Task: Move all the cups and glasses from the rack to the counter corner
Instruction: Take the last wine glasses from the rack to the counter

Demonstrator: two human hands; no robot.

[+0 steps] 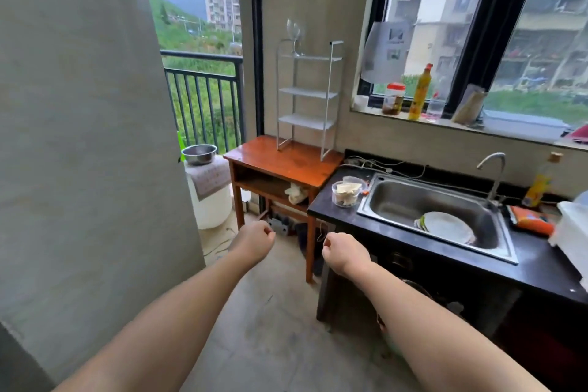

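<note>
- Clear stemmed wine glass (295, 36): upright on the top shelf of the white wire rack (307, 94).
- Rack: standing on a red-brown wooden side table (283, 159), beside the black counter (413, 243).
- Counter: holds a steel sink (397, 197) and a clear plastic tub (346, 193) at its near-left corner.
- Left hand (254, 240), right hand (345, 251): fingers curled in, holding nothing, well short of the rack.

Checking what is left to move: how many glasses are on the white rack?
1: a clear stemmed wine glass stands on the top shelf of the white metal rack. The lower shelves look bare.
</note>
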